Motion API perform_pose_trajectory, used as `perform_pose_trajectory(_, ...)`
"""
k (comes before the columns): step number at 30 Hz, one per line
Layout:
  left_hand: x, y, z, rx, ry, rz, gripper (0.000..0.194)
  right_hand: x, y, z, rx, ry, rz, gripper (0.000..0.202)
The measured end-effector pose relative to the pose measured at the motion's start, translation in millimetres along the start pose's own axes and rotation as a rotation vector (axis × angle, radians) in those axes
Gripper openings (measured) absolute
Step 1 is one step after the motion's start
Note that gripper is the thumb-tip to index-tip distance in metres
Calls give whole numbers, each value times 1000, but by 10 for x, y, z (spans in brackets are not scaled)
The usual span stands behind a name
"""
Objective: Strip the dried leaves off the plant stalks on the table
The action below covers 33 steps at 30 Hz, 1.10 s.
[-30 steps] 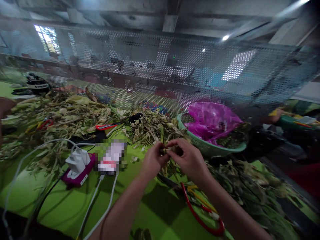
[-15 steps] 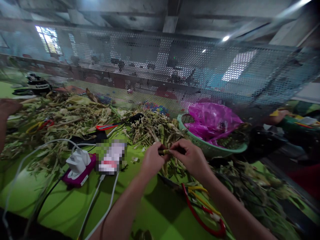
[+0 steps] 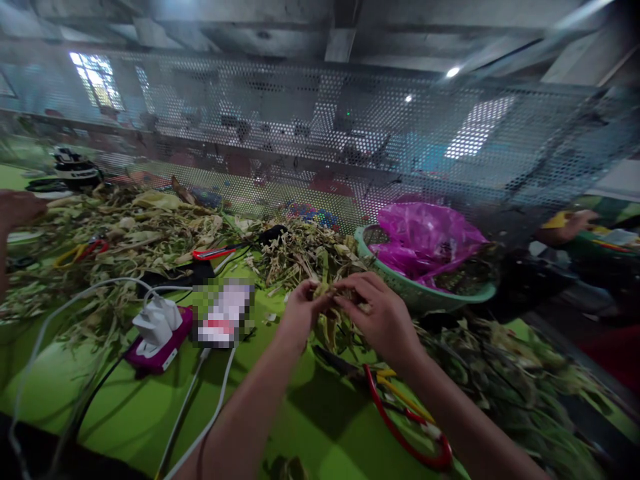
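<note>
L hand [image 3: 300, 311]: I've got it mid-view, thumb + fingers clamped on a small plant bit [image 3: 323, 291].
R hand [image 3: 379, 312]: right opposite, fingertips up at the bit's other side; can't tell whether they're pinched on it.
Plant bit: yellow-green, btwn both hands, just in front of the dry pile [image 3: 290, 253]; fingers cover part of it.
Tools: red-handled one [image 3: 441, 457] lies below R wrist, yellow handles [image 3: 400, 393] alongside.
Basket [image 3: 435, 301]: green, beyond R hand, purple bag [image 3: 425, 240] in it.
Leaf heap [image 3: 500, 373]: dull green, R side, past my R forearm.
Phone [image 3: 225, 317]: pixelated, L of L hand, on green tbl [image 3: 250, 407].
Pwr strip [image 3: 173, 350]: magenta, white plugs [image 3: 157, 321] on top, next to phone.
Screen [image 3: 300, 120]: perforated sheet, runs across behind everything.
Others: co-worker's hand [image 3: 20, 208] far L, by the debris [image 3: 150, 227]; another person's arm [image 3: 563, 230] far R.
</note>
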<state>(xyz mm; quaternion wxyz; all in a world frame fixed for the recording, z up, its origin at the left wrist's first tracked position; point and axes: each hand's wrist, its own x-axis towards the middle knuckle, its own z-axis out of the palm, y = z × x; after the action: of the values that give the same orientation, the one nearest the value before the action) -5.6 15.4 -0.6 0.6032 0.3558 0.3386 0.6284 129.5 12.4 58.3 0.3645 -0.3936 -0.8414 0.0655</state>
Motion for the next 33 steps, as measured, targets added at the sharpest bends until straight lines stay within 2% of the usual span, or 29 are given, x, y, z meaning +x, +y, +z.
perform_pose_trajectory(2,-11,58,7,-83,88,-15,35,-26,-28,41,46,40,27,8)
perform_pose_trajectory(4,-19,96,10,-132,165,-49,34,-65,-57,115,108,12,53,5)
perform_pose_trajectory(8,-30,109,22,-247,201,-94,35,-137,-78,294,147,-62,64,10)
perform_pose_trajectory(12,-30,63,42,-313,230,-90,39,-159,-66,393,-115,-50,-4,18)
perform_pose_trajectory(17,-33,-41,73,-289,322,-127,38,-180,-59,464,-481,-7,-98,14)
perform_pose_trajectory(21,-41,-95,79,-228,324,-114,38,-205,-64,511,-580,-36,-83,13)
perform_pose_trajectory(30,-55,-78,103,-227,299,-85,34,-184,-53,514,-543,-94,-24,11)
perform_pose_trajectory(33,-44,-43,88,-154,322,-40,33,-179,-25,515,-511,-123,6,10)
